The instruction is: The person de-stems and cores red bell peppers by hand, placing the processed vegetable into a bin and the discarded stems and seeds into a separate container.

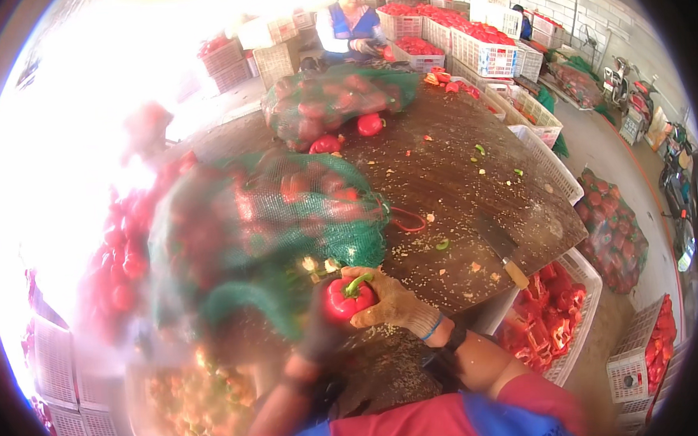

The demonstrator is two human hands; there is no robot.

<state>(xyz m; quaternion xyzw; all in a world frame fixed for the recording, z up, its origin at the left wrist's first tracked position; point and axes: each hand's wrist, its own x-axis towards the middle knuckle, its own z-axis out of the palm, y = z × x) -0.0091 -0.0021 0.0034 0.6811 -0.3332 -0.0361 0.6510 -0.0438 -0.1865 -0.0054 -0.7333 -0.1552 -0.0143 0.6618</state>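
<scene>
Near the table's front edge, a whole red bell pepper point(339, 302) with a green stem is held between my two gloved hands. My right hand point(399, 300), in a tan glove, closes on its right side, with fingers near the stem. My left hand point(319, 327), in a dark glove and hazy from glare, grips the left side; its fingers are partly hidden. Just beyond lies a green mesh bag point(287, 217) full of red peppers. Pale pepper cores point(310, 264) rest between the bag and my hands. A knife point(513, 271) with a wooden handle lies at the table's right edge.
Cut red peppers fill a white crate point(595, 285) at right; cores fill a crate point(140, 418) at lower left. Another mesh bag point(336, 102) and loose peppers point(370, 124) lie farther back. Seeds litter the brown table point(449, 182). A co-worker point(348, 27) sits beyond.
</scene>
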